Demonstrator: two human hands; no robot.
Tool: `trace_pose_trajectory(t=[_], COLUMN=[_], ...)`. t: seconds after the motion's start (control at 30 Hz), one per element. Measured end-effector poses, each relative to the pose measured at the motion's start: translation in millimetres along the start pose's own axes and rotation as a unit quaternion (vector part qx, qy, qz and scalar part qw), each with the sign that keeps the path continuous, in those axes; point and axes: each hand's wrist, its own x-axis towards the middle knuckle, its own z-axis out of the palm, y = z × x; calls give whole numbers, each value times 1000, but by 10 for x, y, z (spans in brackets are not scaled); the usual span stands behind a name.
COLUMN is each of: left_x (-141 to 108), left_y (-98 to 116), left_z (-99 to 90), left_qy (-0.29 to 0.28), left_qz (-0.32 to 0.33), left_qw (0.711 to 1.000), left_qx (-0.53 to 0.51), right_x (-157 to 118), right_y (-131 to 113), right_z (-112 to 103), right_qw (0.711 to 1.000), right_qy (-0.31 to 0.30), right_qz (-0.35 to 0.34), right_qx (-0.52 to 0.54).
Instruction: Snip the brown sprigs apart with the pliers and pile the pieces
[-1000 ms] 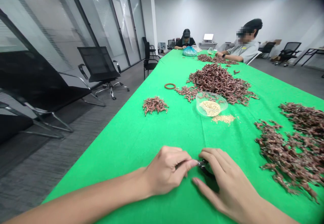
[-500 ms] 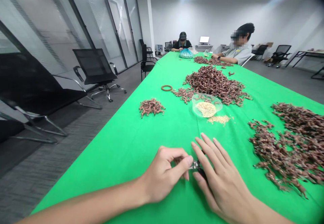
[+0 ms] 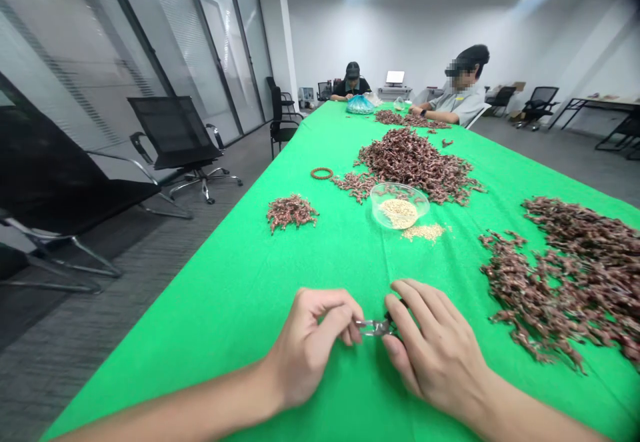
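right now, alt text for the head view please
A person's right hand holds a small metal-tipped tool, left hand at its tip, over green cloth. Beyond: a clear bowl of pale grains, piles of brown pieces, and two seated people.

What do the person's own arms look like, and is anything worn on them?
The left forearm and right forearm are bare where they show: no sleeves, watch or bracelet. The left grip and right grip wear no gloves, and no rings show.
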Motion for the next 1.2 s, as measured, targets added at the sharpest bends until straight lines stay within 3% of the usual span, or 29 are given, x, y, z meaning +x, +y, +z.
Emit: trace_pose_trajectory(t=[0.1,0.23,0.43,0.53,0.67,0.83,0.93,1.07,1.2], left_x=[67,217,608,909,1265,1472,1536,1556,1384], left_y=[-51,-61,-59,-23,86,132,88,64,103], left_z=[-81,-128,30,269,776,1426,1605,1503,1098], left_qy=[39,67,-8,-70,-144,-214,-234,-241,-190], left_qz=[13,4,24,55,113,141,139,141,126], left_qw=[999,996,993,984,959,913,896,900,933], left_qx=[-12,50,120,156,218,319,352,335,280], right_x=[25,51,45,41,28,-7,-25,-28,-24], right_y=[44,42,-26,-62,-70,-82,-102,-89,-47], right_z=[-43,-72,0,25,56,135,173,174,148], right_qw=[999,997,996,994,992,986,985,987,988], right_qy=[16,2,-6,-14,-35,10,35,33,25], right_qz=[-17,-36,-41,-52,-67,-109,-113,-104,-101], right_qx=[38,64,84,91,100,124,125,120,115])
